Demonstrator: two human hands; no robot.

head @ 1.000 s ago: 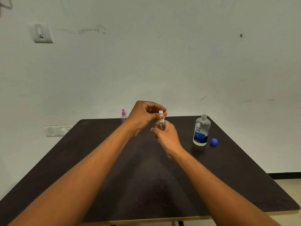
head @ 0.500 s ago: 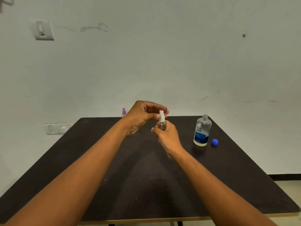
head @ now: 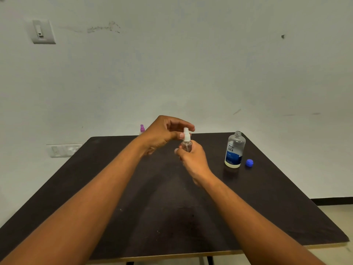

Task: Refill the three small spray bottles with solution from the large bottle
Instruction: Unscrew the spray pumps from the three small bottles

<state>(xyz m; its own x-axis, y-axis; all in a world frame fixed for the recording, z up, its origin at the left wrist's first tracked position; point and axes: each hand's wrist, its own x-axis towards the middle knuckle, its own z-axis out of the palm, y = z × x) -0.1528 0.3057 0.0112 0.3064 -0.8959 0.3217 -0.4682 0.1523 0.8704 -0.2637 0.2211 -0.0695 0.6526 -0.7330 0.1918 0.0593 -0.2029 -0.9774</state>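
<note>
My right hand (head: 193, 159) grips a small clear spray bottle (head: 186, 146) upright above the middle of the dark table (head: 172, 207). My left hand (head: 164, 133) curls over the bottle's white spray top (head: 186, 134), thumb and fingers pinching it. The large clear bottle (head: 235, 150) with a blue label stands uncapped to the right. Its blue cap (head: 249, 162) lies on the table just right of it. A second small bottle with a purple top (head: 142, 129) stands at the far edge, mostly hidden behind my left hand. A third small bottle is not visible.
A white wall stands right behind the table's far edge. It carries a switch (head: 41, 31) at upper left and a socket strip (head: 64, 150) low on the left. The table's front edge (head: 172, 255) runs near the bottom of the frame.
Both hands have stayed on the small bottle in almost the same spot. My left fingers have shifted slightly around the white top.
</note>
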